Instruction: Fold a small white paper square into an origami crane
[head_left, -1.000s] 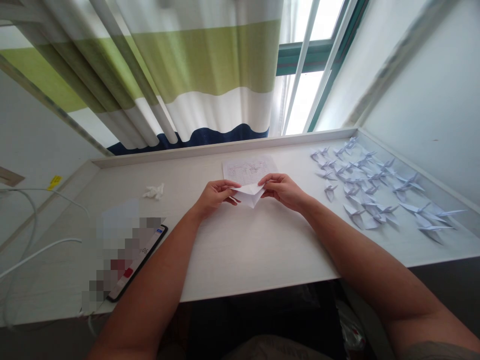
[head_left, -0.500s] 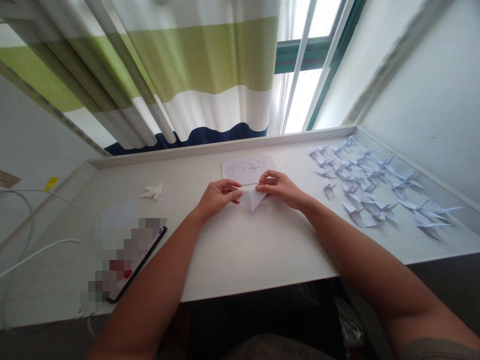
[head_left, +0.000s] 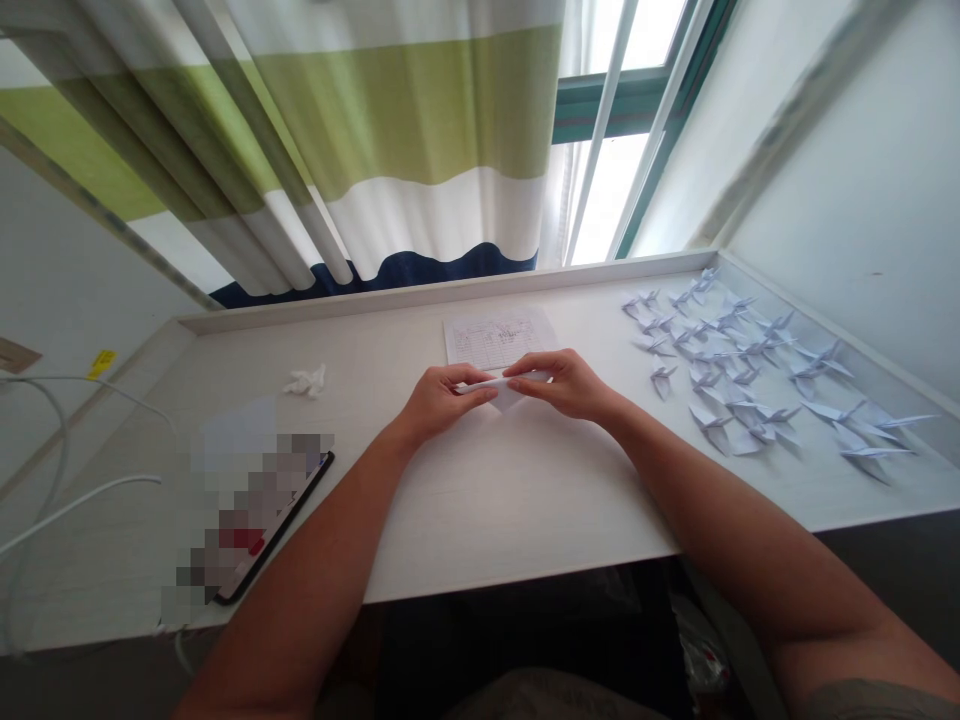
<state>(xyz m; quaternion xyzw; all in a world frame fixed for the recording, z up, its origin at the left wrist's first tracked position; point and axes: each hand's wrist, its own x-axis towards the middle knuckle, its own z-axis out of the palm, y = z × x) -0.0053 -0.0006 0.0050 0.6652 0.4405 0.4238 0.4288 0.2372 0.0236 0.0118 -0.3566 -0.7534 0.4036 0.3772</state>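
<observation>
Between my two hands is a small piece of folded white paper (head_left: 511,396), its lower corner pointing toward me. My left hand (head_left: 444,398) pinches its left side, thumb in front and fingers behind. On the other side, my right hand (head_left: 564,384) grips the paper near its top edge between thumb and fingers. The fingers partly cover the paper, so its full folds are hidden. Just beyond the hands lies a printed sheet (head_left: 491,338) with a table of lines on it.
Several folded paper cranes (head_left: 739,375) cover the right side of the white desk (head_left: 517,510). On the left lie a crumpled tissue (head_left: 305,382), a blurred black-edged tablet (head_left: 277,530), a pale sheet (head_left: 238,432) and white cables (head_left: 82,510). A raised rim borders the desk's back.
Both hands have closed in on the paper, with the fingers flatter along its top edge. Less of the paper shows, and it looks narrower from above.
</observation>
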